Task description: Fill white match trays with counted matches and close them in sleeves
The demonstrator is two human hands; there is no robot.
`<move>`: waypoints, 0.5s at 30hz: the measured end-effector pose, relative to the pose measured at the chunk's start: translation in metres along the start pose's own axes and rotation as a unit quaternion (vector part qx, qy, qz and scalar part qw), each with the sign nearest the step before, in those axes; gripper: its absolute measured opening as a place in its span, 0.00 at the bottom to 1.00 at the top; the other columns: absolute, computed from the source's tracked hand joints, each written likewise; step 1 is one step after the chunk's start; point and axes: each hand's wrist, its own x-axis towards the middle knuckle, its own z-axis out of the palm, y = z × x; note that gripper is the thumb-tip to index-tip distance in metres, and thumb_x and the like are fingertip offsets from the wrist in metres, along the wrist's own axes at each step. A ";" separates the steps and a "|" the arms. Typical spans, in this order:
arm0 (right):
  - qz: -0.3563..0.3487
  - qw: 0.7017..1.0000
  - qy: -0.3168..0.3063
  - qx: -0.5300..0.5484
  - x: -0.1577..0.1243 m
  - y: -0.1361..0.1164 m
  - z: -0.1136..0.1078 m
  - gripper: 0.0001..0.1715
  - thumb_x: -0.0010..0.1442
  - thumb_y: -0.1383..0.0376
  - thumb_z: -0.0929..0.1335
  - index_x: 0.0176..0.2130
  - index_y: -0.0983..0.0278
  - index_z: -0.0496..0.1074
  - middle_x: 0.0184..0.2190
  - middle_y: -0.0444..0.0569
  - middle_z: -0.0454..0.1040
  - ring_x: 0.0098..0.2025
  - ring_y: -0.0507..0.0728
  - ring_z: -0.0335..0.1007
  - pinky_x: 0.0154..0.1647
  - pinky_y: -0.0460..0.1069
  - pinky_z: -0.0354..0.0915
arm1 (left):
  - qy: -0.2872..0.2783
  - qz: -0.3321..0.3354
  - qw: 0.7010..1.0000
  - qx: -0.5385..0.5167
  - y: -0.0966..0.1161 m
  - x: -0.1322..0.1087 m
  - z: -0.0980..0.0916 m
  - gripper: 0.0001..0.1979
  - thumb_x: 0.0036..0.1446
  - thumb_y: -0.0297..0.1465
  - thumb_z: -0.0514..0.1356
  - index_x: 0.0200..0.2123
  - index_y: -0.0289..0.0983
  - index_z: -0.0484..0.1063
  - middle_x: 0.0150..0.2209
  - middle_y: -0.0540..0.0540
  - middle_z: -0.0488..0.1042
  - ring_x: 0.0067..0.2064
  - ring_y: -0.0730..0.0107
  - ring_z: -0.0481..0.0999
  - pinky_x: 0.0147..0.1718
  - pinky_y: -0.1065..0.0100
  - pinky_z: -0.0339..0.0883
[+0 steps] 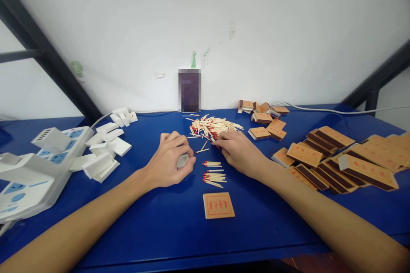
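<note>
the left hand (174,160) curls with thumb and fingers closed round a pale matchbox tray (183,161), seemingly to steady it; the right hand (237,149) has its fingertips at the match heap (213,126), though i cannot tell whether they pinch one. small match rows (215,177) lie just short of the right hand, presumably to avoid mixing, while white trays (98,165) beyond the left hand and orange sleeves (306,154) beyond the right seem grouped by kind.
</note>
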 end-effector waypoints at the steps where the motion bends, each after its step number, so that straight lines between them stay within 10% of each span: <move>1: -0.002 1.000 0.000 0.002 -0.001 0.000 0.000 0.19 0.62 0.77 0.62 0.44 0.66 0.78 0.39 0.54 0.76 0.44 0.60 0.68 0.48 0.55 0.61 | 0.025 0.002 1.000 0.004 0.000 0.000 0.000 0.13 0.62 0.32 0.54 0.27 0.35 0.71 0.27 0.47 0.69 0.34 0.65 0.66 0.38 0.58 0.53; 15: -0.047 0.994 0.015 0.094 -0.005 -0.002 -0.003 0.13 0.66 0.71 0.63 0.40 0.64 0.78 0.41 0.53 0.74 0.47 0.59 0.67 0.49 0.55 0.63 | 0.001 -0.021 1.000 0.022 0.000 0.000 0.001 0.09 0.61 0.34 0.54 0.35 0.37 0.72 0.37 0.46 0.77 0.37 0.64 0.72 0.39 0.57 0.53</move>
